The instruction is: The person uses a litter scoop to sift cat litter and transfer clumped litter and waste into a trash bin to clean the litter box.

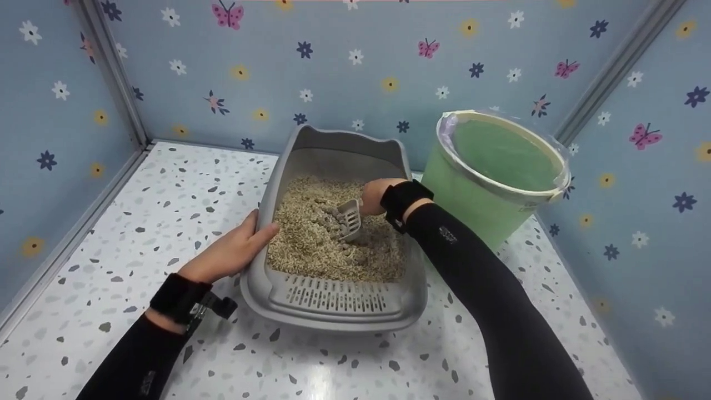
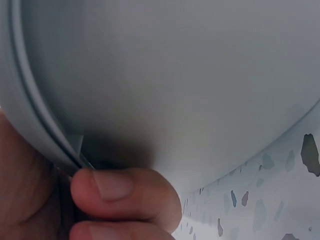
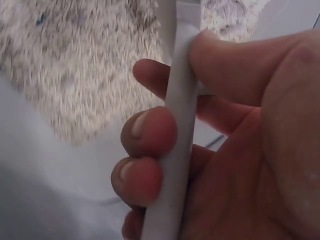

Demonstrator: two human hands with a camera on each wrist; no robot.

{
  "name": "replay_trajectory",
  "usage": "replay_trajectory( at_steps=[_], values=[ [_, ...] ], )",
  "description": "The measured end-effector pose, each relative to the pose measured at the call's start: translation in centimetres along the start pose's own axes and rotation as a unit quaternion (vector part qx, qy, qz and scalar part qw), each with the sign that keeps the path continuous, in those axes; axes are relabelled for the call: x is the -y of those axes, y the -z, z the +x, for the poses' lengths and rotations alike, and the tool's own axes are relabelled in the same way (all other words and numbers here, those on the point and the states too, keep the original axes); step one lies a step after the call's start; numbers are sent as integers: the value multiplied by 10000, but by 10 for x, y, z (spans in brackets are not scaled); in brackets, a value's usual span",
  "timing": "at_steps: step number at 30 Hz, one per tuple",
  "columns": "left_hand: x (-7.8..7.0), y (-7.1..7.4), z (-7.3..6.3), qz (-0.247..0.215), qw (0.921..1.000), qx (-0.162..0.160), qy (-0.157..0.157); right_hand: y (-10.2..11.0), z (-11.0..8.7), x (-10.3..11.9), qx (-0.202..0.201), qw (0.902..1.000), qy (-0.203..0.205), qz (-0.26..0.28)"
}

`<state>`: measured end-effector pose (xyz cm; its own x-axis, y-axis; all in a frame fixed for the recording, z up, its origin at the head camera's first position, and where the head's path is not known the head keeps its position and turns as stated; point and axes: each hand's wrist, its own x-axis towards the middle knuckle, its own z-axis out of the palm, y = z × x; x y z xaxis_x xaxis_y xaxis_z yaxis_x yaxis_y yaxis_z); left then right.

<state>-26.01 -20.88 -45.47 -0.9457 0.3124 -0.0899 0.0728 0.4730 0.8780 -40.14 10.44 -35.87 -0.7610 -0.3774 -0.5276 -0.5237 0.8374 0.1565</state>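
A grey litter box (image 1: 333, 319) with a slotted front step stands on the floor, holding beige pellet litter (image 1: 300, 250). On its left side my left hand (image 1: 230, 250) grips the rim, thumb on top; in the left wrist view its fingers (image 2: 125, 195) curl under the edge. My right hand (image 1: 379, 195) holds a slotted litter scoop (image 1: 351, 220), whose head sits tilted in the litter near the middle of the box. Greyish clumps lie beside the scoop head. The right wrist view has fingers and thumb wrapped round the pale scoop handle (image 3: 178, 120).
Right of the box, close to my right forearm, stands a green bucket (image 1: 466, 194) lined with a clear bag over its rim. Flowered blue walls (image 1: 333, 78) enclose the speckled white floor (image 1: 150, 222) at the back and on both sides.
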Motion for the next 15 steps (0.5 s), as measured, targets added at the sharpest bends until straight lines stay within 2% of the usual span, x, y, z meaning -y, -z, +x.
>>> replay_trajectory(
  at_steps=[6,15],
  values=[
    [0,1,0,126,9999,-30,-107,-10,7,18,133,9989,423,152],
    [1,1,0,96,9999,-55,-3,-25,28,32,-231,9953,695,628]
  ],
)
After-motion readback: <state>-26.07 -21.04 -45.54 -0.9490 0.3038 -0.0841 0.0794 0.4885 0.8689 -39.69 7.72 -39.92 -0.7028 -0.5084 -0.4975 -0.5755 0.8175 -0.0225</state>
